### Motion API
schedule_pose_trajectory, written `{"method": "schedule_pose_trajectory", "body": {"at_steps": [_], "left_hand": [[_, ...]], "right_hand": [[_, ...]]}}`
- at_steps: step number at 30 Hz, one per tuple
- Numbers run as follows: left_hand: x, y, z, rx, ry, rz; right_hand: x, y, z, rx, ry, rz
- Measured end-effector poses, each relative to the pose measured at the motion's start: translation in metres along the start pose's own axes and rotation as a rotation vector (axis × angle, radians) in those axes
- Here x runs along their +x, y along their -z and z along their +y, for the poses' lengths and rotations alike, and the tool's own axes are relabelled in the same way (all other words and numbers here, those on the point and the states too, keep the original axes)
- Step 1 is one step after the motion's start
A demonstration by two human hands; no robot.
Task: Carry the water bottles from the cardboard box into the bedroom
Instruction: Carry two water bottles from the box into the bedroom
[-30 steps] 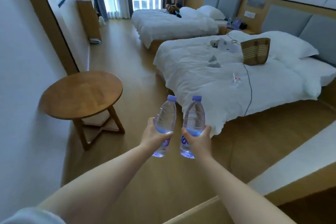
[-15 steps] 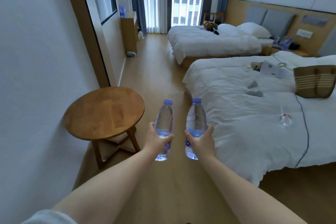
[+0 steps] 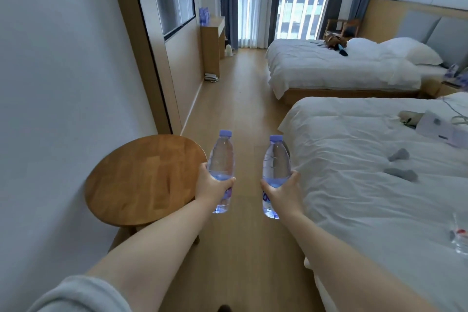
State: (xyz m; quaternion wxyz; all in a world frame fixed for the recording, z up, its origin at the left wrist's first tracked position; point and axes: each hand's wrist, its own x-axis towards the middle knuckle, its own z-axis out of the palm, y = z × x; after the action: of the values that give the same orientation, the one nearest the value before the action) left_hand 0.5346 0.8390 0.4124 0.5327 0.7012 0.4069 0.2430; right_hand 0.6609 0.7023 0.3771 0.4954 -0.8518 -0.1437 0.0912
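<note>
I hold two clear water bottles with pale purple caps upright in front of me, over the wooden floor. My left hand (image 3: 212,189) grips the left bottle (image 3: 221,157) around its lower half. My right hand (image 3: 282,191) grips the right bottle (image 3: 275,159) the same way. The bottles are a hand's width apart. More bottles of the same kind (image 3: 204,15) stand on a wooden cabinet far ahead on the left. The cardboard box is not in view.
A round wooden side table (image 3: 141,180) stands against the left wall, close to my left hand. The near bed (image 3: 367,185) with small items and a bottle on it lies to the right; a second bed (image 3: 336,68) is beyond. A floor aisle (image 3: 238,99) runs toward the window.
I have walked forward and turned left; the table and near bed are closer and the aisle is now straight ahead. My hands have spread slightly, both bottles still held upright.
</note>
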Motion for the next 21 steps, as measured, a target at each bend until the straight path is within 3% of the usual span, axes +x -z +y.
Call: {"method": "schedule_pose_trajectory", "body": {"at_steps": [13, 21], "left_hand": [[0.294, -0.081, 0.017, 0.001, 0.068, -0.086], [0.449, -0.121, 0.053, 0.011, 0.108, -0.038]], "right_hand": [[0.278, -0.097, -0.041, -0.093, -0.015, -0.06], [0.413, -0.13, -0.081, -0.118, 0.011, -0.039]]}}
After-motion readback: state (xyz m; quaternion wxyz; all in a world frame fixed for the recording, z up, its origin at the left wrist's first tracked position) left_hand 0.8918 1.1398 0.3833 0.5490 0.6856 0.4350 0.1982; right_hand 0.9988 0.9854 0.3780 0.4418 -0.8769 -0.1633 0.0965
